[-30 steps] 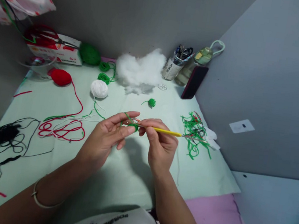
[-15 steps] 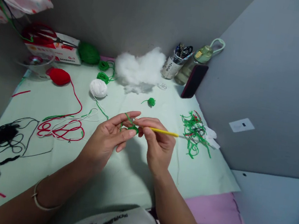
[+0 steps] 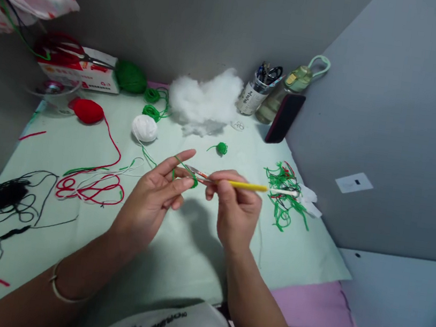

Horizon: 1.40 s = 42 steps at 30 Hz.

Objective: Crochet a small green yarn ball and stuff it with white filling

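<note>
- My right grip (image 3: 237, 215) is clenched on a yellow-handled hook (image 3: 248, 186), out in front of me between my hands, above the bench (image 3: 295, 250).
- My left grip (image 3: 149, 192) pinches a small green yarn piece (image 3: 194, 183), with a green strand running over the raised forefinger.
- The hook's long axis lies crosswise, metal end leftward to the yarn piece, yellow end rightward. A slim pointed tool (image 3: 191, 169) shows just above its shaft; I can't tell what it is.
- Beyond, the labelled cup (image 3: 250, 99) holds pens and dark-handled scissors, beside the green-lidded bottle (image 3: 282, 94) and the leaning phone (image 3: 285, 119).
- At the far left, the clear tub (image 3: 59, 98) has something reddish inside, too blurred to name; red-handled scissors (image 3: 61, 49) lie on the box (image 3: 92, 76) behind.
- The bench has a pale green cover, with grey walls (image 3: 189, 24) around its far end.
</note>
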### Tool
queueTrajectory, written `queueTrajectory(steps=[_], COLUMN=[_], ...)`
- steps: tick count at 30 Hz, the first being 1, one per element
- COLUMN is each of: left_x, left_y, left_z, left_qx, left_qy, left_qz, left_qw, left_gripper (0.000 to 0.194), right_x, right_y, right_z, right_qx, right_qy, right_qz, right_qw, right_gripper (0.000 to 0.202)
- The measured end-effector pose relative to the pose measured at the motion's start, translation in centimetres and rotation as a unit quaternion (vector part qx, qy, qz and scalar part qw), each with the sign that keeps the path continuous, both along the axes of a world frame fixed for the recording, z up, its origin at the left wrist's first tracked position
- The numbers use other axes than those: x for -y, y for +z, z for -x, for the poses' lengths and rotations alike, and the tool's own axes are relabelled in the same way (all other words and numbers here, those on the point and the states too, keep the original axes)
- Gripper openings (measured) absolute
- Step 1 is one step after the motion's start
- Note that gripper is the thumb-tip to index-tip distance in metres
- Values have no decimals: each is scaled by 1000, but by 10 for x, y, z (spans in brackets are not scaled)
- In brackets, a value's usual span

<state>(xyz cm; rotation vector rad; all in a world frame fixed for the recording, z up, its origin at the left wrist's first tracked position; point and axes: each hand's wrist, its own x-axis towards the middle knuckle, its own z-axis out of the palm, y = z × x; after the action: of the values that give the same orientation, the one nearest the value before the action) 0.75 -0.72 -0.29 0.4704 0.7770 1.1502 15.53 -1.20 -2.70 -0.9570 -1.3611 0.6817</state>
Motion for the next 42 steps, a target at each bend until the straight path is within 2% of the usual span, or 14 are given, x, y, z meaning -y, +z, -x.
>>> queueTrajectory(steps=[2, 4, 6, 9, 14, 20, 22, 25, 28, 31, 34, 37, 39, 42], left_x=[2, 2, 0, -2, 2, 2, 2, 4, 4, 1, -1, 1, 3, 4], left_y=[0, 0, 0, 2, 1, 3, 3, -1, -2, 0, 1, -2, -4, -7], left_z=[-2, -3, -1, 2, -3, -3, -3, -5, -4, 0, 1, -1, -3, -3], left_qx=[-5, 18, 40, 21, -46, -38, -47, -60, -14, 34, 20, -40, -82, -120], left_qy=[-11, -38, -47, -36, -31, -57, -51, -23, -59, -79, -60, -52, -47, -50], left_qz=[5, 35, 51, 22, -22, -3, -11, -35, 6, 45, 28, -18, -51, -74], left_qw=[1000, 999, 997, 999, 998, 998, 998, 997, 998, 995, 998, 998, 994, 989], left_gripper=[50, 40, 34, 36, 41, 56, 59, 58, 46, 34, 34, 36, 35, 36], right_x=[1, 2, 1, -1, 0, 0, 2, 7, 9, 4, -1, -1, -1, -2], right_y=[-2, -2, -1, 3, 4, 5, 5, 2, 0, 2, 5, 4, 3, 2], right_z=[2, 1, -1, -3, 2, 0, 0, 2, 1, -4, -7, -3, -1, -2], right_qx=[81, 114, 56, -39, -28, -56, -25, 111, 193, 76, -77, -95, -90, -141], right_qy=[-27, -55, -51, -2, 17, 16, 0, -37, -82, -66, 3, 51, 44, 39], right_qz=[-57, -106, -80, 1, 32, 16, -4, -82, -147, -77, 24, 66, 79, 106], right_qw=[995, 986, 994, 999, 999, 998, 1000, 990, 967, 992, 997, 992, 992, 984], right_gripper=[16, 19, 17, 16, 15, 13, 15, 20, 26, 16, 17, 15, 14, 17])
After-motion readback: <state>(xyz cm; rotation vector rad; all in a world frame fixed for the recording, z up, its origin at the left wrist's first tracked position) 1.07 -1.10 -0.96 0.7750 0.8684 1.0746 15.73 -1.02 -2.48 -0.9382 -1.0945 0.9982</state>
